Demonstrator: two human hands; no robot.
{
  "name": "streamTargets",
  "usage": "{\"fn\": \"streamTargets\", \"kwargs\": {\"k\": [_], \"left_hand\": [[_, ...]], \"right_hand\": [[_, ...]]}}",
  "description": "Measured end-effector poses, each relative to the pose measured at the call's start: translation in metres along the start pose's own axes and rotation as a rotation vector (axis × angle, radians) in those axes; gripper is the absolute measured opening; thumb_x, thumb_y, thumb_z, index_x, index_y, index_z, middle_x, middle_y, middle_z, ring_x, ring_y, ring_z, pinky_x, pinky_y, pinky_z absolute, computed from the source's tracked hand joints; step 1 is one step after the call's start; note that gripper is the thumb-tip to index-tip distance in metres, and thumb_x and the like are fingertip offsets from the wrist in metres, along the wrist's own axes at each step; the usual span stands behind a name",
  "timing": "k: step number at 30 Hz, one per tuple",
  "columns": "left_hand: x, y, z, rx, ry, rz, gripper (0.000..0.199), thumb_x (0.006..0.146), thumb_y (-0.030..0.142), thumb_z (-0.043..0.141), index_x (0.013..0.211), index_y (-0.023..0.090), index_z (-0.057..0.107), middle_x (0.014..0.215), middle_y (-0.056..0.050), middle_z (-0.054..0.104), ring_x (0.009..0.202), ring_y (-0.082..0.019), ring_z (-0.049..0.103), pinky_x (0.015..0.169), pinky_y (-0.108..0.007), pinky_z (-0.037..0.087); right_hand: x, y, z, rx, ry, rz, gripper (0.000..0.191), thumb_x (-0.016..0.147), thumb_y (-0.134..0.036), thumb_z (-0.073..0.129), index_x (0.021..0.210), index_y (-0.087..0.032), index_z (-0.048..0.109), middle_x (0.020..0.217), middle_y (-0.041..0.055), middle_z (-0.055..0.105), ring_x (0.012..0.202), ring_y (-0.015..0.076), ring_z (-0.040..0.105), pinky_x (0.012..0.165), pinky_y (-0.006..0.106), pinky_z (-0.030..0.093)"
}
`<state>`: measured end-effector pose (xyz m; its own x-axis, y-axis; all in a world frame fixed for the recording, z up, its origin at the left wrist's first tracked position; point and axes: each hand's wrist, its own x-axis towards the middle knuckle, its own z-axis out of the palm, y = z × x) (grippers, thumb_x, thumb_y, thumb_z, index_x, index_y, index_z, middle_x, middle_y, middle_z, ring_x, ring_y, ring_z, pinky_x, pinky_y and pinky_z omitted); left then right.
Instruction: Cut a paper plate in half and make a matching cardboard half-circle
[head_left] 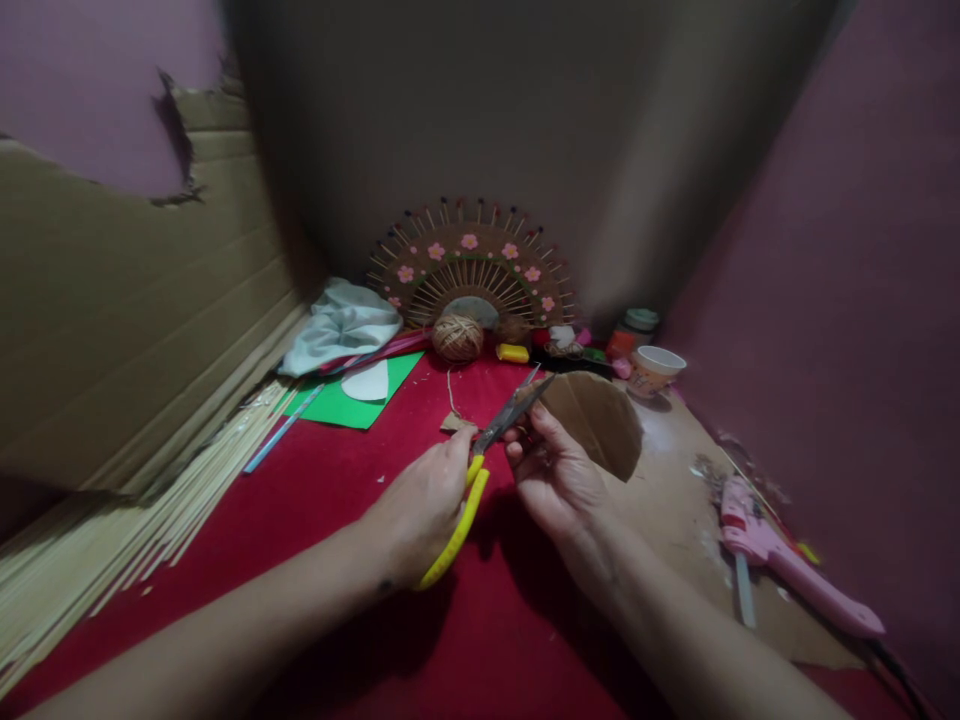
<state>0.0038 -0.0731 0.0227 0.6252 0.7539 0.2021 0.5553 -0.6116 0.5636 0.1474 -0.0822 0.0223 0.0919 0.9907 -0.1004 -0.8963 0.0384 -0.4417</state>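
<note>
My left hand (424,510) is closed round the yellow handles of a pair of scissors (457,540). The dark blades point up and away, slightly parted, at the left edge of a brown rounded piece of cardboard (596,420). My right hand (559,485) pinches that cardboard near its left end, with the thumb on top and the other fingers partly hidden below. Just beyond my left hand lies a small cardboard scrap (454,423), beside a strand of twine that runs from a twine ball (457,338).
A stick fan (469,243) with pink flowers stands at the back. Thin wooden sticks (187,490) and green paper (337,405) lie left on the red cloth (300,510). To the right are a paper cup (657,370) and a pink glue gun (780,560) on a cardboard sheet (667,520).
</note>
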Motion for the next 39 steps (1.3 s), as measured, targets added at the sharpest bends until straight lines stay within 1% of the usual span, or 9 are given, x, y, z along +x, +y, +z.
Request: {"fn": "streamTargets", "kwargs": {"k": [6, 9, 14, 19, 23, 28, 32, 36, 39], "left_hand": [[0.000, -0.007, 0.003, 0.077, -0.009, -0.002, 0.046, 0.079, 0.018, 0.038, 0.124, 0.015, 0.029, 0.100, -0.011, 0.057, 0.095, -0.023, 0.054, 0.080, -0.039, 0.045], [0.000, -0.009, 0.004, 0.148, -0.009, -0.024, 0.044, 0.080, 0.020, 0.037, 0.123, 0.013, 0.031, 0.097, -0.012, 0.058, 0.092, -0.023, 0.056, 0.078, -0.039, 0.045], [0.002, 0.001, -0.003, 0.212, -0.058, -0.134, 0.041, 0.085, 0.021, 0.031, 0.125, 0.014, 0.031, 0.096, -0.012, 0.059, 0.093, -0.023, 0.057, 0.077, -0.037, 0.045], [0.003, 0.011, -0.011, 0.357, -0.120, -0.231, 0.042, 0.085, 0.021, 0.031, 0.127, 0.013, 0.031, 0.087, -0.009, 0.062, 0.080, -0.026, 0.062, 0.065, -0.035, 0.045], [0.003, 0.012, -0.014, 0.435, -0.124, -0.208, 0.040, 0.086, 0.019, 0.029, 0.125, 0.012, 0.033, 0.085, -0.008, 0.063, 0.080, -0.026, 0.062, 0.061, -0.033, 0.044], [0.002, 0.006, -0.013, 0.502, -0.133, -0.152, 0.033, 0.086, 0.020, 0.029, 0.116, 0.011, 0.042, 0.084, -0.009, 0.063, 0.075, -0.025, 0.062, 0.059, -0.033, 0.044], [0.001, 0.003, -0.012, 0.516, -0.106, -0.116, 0.034, 0.085, 0.017, 0.029, 0.116, 0.012, 0.042, 0.084, -0.009, 0.064, 0.074, -0.025, 0.063, 0.058, -0.032, 0.044], [-0.001, 0.005, -0.015, 0.508, -0.128, -0.119, 0.034, 0.083, 0.018, 0.031, 0.114, 0.013, 0.043, 0.073, -0.007, 0.064, 0.066, -0.025, 0.063, 0.053, -0.030, 0.042], [-0.002, 0.007, -0.016, 0.495, -0.145, -0.137, 0.033, 0.082, 0.019, 0.033, 0.113, 0.014, 0.043, 0.069, -0.006, 0.063, 0.062, -0.023, 0.062, 0.051, -0.028, 0.041]], "right_hand": [[0.001, 0.000, -0.001, -0.006, 0.018, 0.007, 0.010, 0.058, -0.012, 0.072, 0.064, -0.018, 0.066, 0.060, -0.0016, 0.066, 0.052, 0.0078, 0.057, 0.049, 0.017, 0.045], [0.001, 0.001, -0.002, -0.017, 0.015, 0.005, 0.009, 0.059, -0.012, 0.071, 0.065, -0.018, 0.066, 0.061, -0.0016, 0.066, 0.053, 0.0083, 0.057, 0.049, 0.017, 0.045], [0.002, 0.003, -0.003, -0.007, 0.001, 0.000, 0.010, 0.061, -0.012, 0.071, 0.067, -0.019, 0.066, 0.062, -0.0020, 0.066, 0.054, 0.0085, 0.057, 0.049, 0.017, 0.045], [0.002, 0.004, -0.002, -0.011, -0.005, 0.018, 0.009, 0.061, -0.012, 0.071, 0.067, -0.018, 0.067, 0.062, -0.0016, 0.067, 0.053, 0.0084, 0.057, 0.048, 0.017, 0.045], [0.000, 0.003, -0.001, -0.014, 0.003, 0.023, 0.010, 0.061, -0.012, 0.071, 0.067, -0.018, 0.067, 0.062, -0.0014, 0.067, 0.054, 0.0087, 0.058, 0.049, 0.017, 0.044], [0.000, 0.004, -0.002, -0.029, 0.009, 0.028, 0.011, 0.060, -0.012, 0.071, 0.068, -0.017, 0.067, 0.062, -0.0009, 0.067, 0.054, 0.0088, 0.057, 0.047, 0.017, 0.043], [0.001, 0.005, -0.002, -0.030, 0.024, 0.030, 0.008, 0.060, -0.013, 0.072, 0.065, -0.017, 0.067, 0.062, 0.0000, 0.067, 0.055, 0.0090, 0.058, 0.048, 0.017, 0.044], [0.000, 0.003, 0.000, -0.062, 0.022, 0.030, 0.007, 0.062, -0.013, 0.069, 0.068, -0.015, 0.067, 0.063, 0.0011, 0.067, 0.056, 0.0092, 0.059, 0.046, 0.016, 0.042], [-0.001, 0.002, 0.001, -0.068, 0.012, 0.029, 0.009, 0.061, -0.012, 0.069, 0.070, -0.015, 0.067, 0.064, 0.0010, 0.068, 0.057, 0.0100, 0.060, 0.047, 0.017, 0.042]]}}
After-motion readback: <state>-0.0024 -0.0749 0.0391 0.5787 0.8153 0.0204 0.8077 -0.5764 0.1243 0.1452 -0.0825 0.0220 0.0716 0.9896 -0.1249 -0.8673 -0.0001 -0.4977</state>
